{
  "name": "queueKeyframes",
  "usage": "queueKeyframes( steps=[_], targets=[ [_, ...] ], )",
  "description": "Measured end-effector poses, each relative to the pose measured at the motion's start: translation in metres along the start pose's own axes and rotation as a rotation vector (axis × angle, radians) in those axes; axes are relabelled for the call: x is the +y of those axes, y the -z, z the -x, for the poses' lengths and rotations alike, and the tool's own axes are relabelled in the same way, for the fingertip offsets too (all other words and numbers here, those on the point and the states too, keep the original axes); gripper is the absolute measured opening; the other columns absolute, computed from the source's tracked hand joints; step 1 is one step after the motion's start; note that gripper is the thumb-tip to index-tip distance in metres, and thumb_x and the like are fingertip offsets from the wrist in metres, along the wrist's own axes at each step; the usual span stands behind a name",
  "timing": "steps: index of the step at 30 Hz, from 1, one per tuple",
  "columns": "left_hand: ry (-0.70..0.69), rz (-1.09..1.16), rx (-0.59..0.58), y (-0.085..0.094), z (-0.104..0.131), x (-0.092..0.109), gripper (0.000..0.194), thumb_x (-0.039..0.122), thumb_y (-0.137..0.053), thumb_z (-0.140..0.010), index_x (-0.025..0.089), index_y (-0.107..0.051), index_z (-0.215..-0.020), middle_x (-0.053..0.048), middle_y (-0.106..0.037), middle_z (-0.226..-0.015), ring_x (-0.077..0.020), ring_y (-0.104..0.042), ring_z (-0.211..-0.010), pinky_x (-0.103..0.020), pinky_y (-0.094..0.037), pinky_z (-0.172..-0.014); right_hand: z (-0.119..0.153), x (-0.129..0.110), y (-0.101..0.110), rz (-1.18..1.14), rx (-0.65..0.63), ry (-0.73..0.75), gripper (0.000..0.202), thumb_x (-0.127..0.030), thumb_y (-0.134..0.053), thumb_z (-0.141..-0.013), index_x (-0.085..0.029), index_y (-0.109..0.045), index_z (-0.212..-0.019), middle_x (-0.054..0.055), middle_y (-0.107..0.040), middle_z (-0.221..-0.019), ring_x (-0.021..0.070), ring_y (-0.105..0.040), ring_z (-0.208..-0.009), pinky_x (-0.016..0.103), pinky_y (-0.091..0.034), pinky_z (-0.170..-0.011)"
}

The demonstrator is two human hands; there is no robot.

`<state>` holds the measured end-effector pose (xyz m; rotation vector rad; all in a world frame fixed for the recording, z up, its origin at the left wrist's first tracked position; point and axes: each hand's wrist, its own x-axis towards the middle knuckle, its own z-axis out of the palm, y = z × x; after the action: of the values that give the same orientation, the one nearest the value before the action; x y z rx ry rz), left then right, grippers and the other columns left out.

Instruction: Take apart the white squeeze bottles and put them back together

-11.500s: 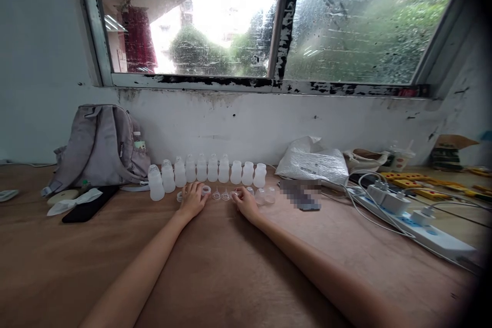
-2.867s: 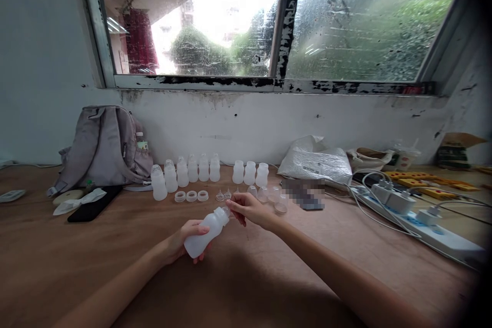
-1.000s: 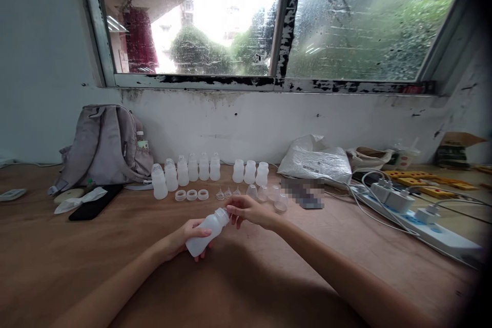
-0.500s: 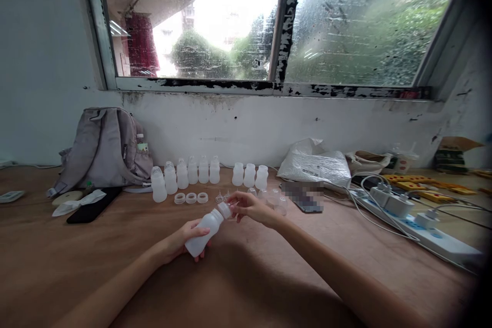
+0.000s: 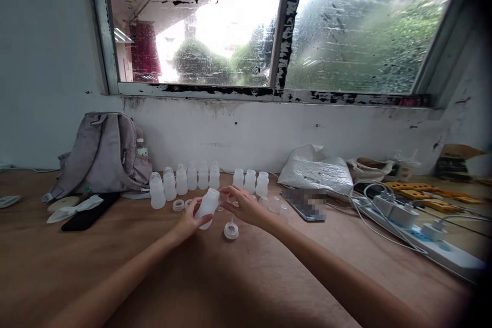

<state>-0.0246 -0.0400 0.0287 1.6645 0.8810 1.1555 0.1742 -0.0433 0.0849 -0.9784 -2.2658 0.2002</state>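
My left hand is wrapped round a frosted white baby bottle, tilted a little, its mouth uncovered. Just right of the bottle's neck is my right hand, fingers bent and apart with nothing visible in them; whether a fingertip touches the rim I cannot tell. Below it a white collar with a clear teat lies on the table. Loose collar rings lie behind my left hand, partly covered. Clear caps stand right of my right hand.
Capped bottles line up at the back left, with several uncapped bottles to their right. A phone, a plastic-wrapped package and a power strip with cables lie right. A backpack and black pouch are left.
The collar with teat, earlier at the bottle's mouth by my right hand, now lies on the table. My left hand has moved the bottle up and turned it more upright. The view has tilted slightly.
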Motion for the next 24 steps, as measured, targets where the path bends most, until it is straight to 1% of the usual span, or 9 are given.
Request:
queueKeyframes(
  steps=[3, 5, 9, 10, 12, 15, 18, 21, 24],
  targets=[
    [-0.073, -0.106, -0.007, -0.004, -0.021, 0.012, 0.054, 0.041, -0.064, -0.063, 0.018, -0.042, -0.107, -0.008, -0.056, -0.103, -0.0232, -0.053, -0.095, -0.034, -0.042, -0.08, -0.025, -0.003, 0.007, 0.126, 0.036, -0.052, 0.025, -0.032, -0.05, -0.079, -0.018, -0.051, -0.1, 0.006, -0.052, -0.093, 0.0161, -0.051, -0.081, 0.026, -0.039, -0.069],
    [-0.088, -0.136, 0.037, -0.007, -0.033, 0.014, 0.058, 0.043, -0.064, -0.063, 0.018, -0.04, -0.11, -0.01, -0.053, -0.109, -0.0237, -0.051, -0.099, -0.034, -0.041, -0.081, -0.041, 0.0, 0.012, 0.217, 0.012, -0.096, 0.02, -0.031, -0.051, -0.078, -0.018, -0.053, -0.095, 0.005, -0.053, -0.089, 0.0155, -0.051, -0.077, 0.024, -0.037, -0.066],
    [-0.063, -0.221, 0.232, -0.013, -0.044, 0.001, 0.078, 0.046, -0.064, -0.061, 0.018, -0.024, -0.123, -0.016, -0.031, -0.13, -0.0265, -0.035, -0.116, -0.037, -0.033, -0.09, -0.066, 0.018, 0.026, 0.46, -0.072, -0.11, 0.014, -0.025, -0.047, -0.081, -0.018, -0.055, -0.09, 0.006, -0.055, -0.09, 0.0163, -0.05, -0.081, 0.023, -0.034, -0.067],
    [-0.066, -0.246, 0.269, -0.016, -0.042, -0.004, 0.079, 0.046, -0.063, -0.062, 0.018, -0.023, -0.123, -0.016, -0.029, -0.131, -0.0266, -0.033, -0.117, -0.038, -0.032, -0.091, -0.071, 0.025, 0.028, 0.543, -0.087, -0.12, 0.014, -0.024, -0.046, -0.082, -0.018, -0.055, -0.091, 0.007, -0.056, -0.092, 0.0175, -0.05, -0.085, 0.024, -0.033, -0.068],
    [-0.089, -0.291, 0.279, -0.022, -0.036, -0.013, 0.071, 0.047, -0.059, -0.066, 0.016, -0.027, -0.121, -0.016, -0.034, -0.127, -0.0252, -0.038, -0.113, -0.037, -0.033, -0.09, -0.081, 0.038, 0.028, 0.686, -0.121, -0.156, 0.015, -0.02, -0.044, -0.082, -0.018, -0.054, -0.093, 0.008, -0.056, -0.097, 0.0196, -0.047, -0.092, 0.026, -0.031, -0.072],
    [-0.169, -0.359, 0.169, -0.032, -0.021, -0.018, 0.051, 0.046, -0.057, -0.068, 0.016, -0.044, -0.108, -0.011, -0.049, -0.11, -0.0223, -0.047, -0.1, -0.036, -0.036, -0.086, -0.095, 0.058, 0.018, 0.762, -0.154, -0.207, 0.017, -0.014, -0.043, -0.081, -0.016, -0.054, -0.094, 0.01, -0.055, -0.101, 0.0213, -0.044, -0.096, 0.029, -0.03, -0.076],
    [-0.27, -0.418, 0.044, -0.038, -0.012, -0.015, 0.037, 0.042, -0.057, -0.071, 0.018, -0.053, -0.098, -0.008, -0.054, -0.099, -0.0211, -0.049, -0.094, -0.035, -0.038, -0.084, -0.108, 0.073, 0.002, 0.789, -0.17, -0.253, 0.019, -0.011, -0.042, -0.081, -0.014, -0.054, -0.096, 0.013, -0.054, -0.103, 0.0227, -0.043, -0.099, 0.031, -0.029, -0.078],
    [-0.288, -0.472, -0.031, -0.04, -0.01, -0.013, 0.032, 0.041, -0.056, -0.072, 0.017, -0.056, -0.093, -0.008, -0.056, -0.094, -0.0208, -0.05, -0.091, -0.033, -0.039, -0.082, -0.118, 0.086, -0.012, 0.811, -0.196, -0.303, 0.021, -0.01, -0.042, -0.08, -0.012, -0.054, -0.097, 0.015, -0.054, -0.104, 0.0238, -0.042, -0.101, 0.034, -0.029, -0.079],
    [-0.257, -0.514, -0.091, -0.039, -0.011, -0.015, 0.035, 0.043, -0.056, -0.071, 0.017, -0.056, -0.095, -0.008, -0.057, -0.095, -0.021, -0.05, -0.091, -0.033, -0.039, -0.082, -0.125, 0.096, -0.018, 0.826, -0.222, -0.355, 0.023, -0.01, -0.042, -0.08, -0.01, -0.054, -0.099, 0.017, -0.054, -0.104, 0.0253, -0.041, -0.101, 0.036, -0.029, -0.08]
  ],
)
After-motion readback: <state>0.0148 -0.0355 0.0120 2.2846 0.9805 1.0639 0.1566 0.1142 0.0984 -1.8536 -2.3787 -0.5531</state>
